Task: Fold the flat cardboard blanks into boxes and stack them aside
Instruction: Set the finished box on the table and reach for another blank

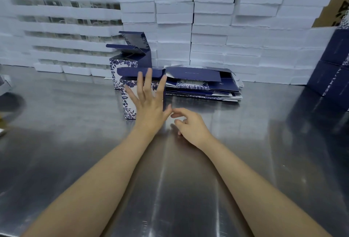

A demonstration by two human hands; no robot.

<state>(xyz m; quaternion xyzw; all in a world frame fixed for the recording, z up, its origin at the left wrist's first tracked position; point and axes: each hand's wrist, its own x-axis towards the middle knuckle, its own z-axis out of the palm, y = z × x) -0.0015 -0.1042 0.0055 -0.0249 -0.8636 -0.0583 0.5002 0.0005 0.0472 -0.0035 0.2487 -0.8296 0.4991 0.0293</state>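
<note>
A folded blue-and-white floral box [130,104] stands upright on the steel table with its top flap raised. My left hand [149,102] is spread flat against its near face, fingers straight. Behind it stand two more folded boxes [124,62] with open lids. To the right lies a pile of flat navy cardboard blanks [204,83]. My right hand [190,123] hovers low over the table just right of the near box, fingers loosely curled and holding nothing.
The steel table [170,180] stretches toward me. Walls of white foam trays [226,28] fill the back and the left [56,28]. Dark navy boxes [334,70] are stacked at the right edge. Brown cartons stand behind.
</note>
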